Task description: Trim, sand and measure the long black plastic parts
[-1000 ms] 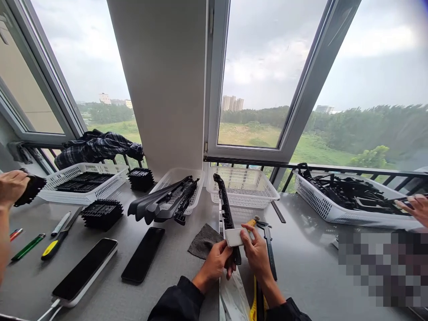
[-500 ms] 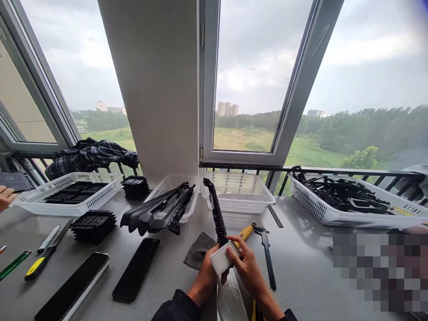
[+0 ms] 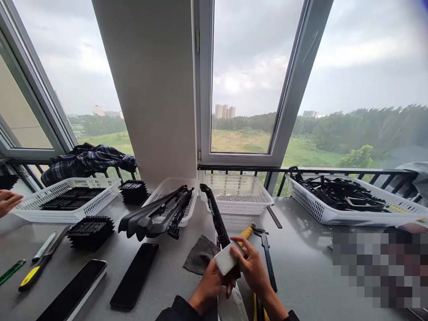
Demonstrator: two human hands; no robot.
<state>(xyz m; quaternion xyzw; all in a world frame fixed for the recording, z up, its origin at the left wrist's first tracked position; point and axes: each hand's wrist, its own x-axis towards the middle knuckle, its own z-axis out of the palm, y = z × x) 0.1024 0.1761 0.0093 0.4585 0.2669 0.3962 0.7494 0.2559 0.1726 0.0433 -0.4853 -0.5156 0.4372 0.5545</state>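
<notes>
A long black plastic trim piece [image 3: 216, 216], with ribs along its inner side, slants up and away from my hands. My left hand [image 3: 211, 281] is closed around its near end, mostly underneath. In my right hand [image 3: 251, 266] is a small white rectangular block [image 3: 230, 258], gripped with the thumb on top and lying over the trim's near end. The block hides where the two meet. A dark grey cloth [image 3: 199, 255] lies left of my hands. Beyond my right hand are a yellow-handled tool [image 3: 246, 232] and a black caliper [image 3: 268, 258].
Several similar black trims [image 3: 155, 216] lean on a white basket [image 3: 192, 209]. A mesh basket [image 3: 239, 207] stands behind, another with black parts [image 3: 321, 211] at right. A black phone [image 3: 135, 275], a knife [image 3: 43, 261] and ribbed black stacks [image 3: 90, 234] are left. Another person's hand [image 3: 8, 201] shows far left.
My view has shifted slightly. Both hands, the white block and the trim's near end sit a little lower and to the right; my hold stays the same.
</notes>
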